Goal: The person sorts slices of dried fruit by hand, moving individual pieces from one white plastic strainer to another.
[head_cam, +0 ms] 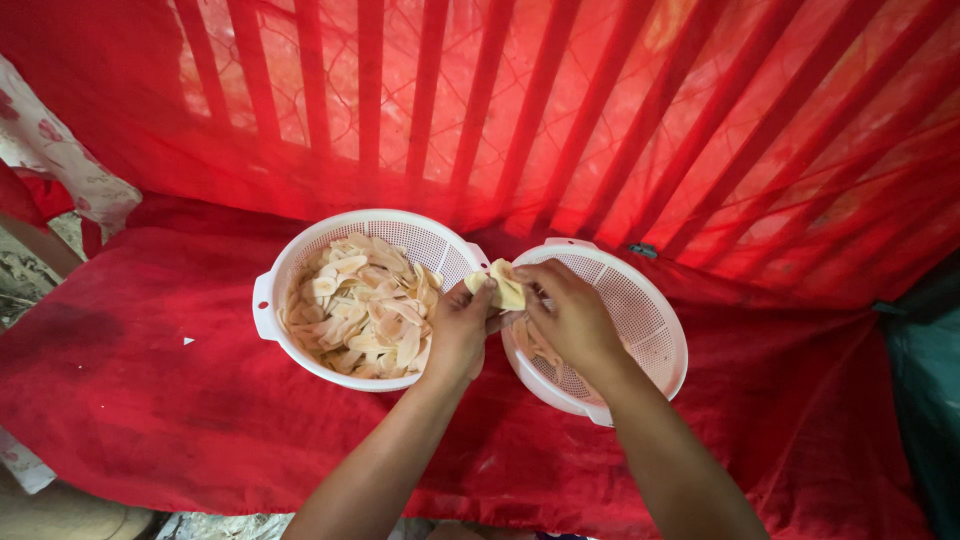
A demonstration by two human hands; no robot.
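Far left edge: floral-print fabric [50, 160], probably a sleeve or cloth of someone nearby, not involved. Red cloth [150, 400] covers the whole work surface and drapes up over a slatted frame [480, 90] behind. Left basket [262, 310]: white plastic colander with side handles, well filled with pale flat slices [365, 310], loosely heaped, mostly cream with pinkish tint. Left hand [458, 335] rises just right of that basket's rim, fingers curled, thumb and fingertips pinching the lower left end of a pale yellowish piece [503, 287]. Right hand [572, 318] meets it from the other side, fingers bent, pinching the same piece at its right edge; both hands closed on it, neither spread. The piece sits in the air between the two baskets, above the gap where the rims almost touch. Right basket [660, 330]: same white colander type, tilted slightly, mostly bare mesh, a few slices [540, 345] at the bottom partly hidden under the right hand. Judgement on doing this well: the piece looks thin and floppy, so grip near the edges with fingertips only, pull evenly so it separates without tearing, and keep it over the baskets so bits don't land on the cloth. Far right: dark green sheet [935, 400] at frame edge.
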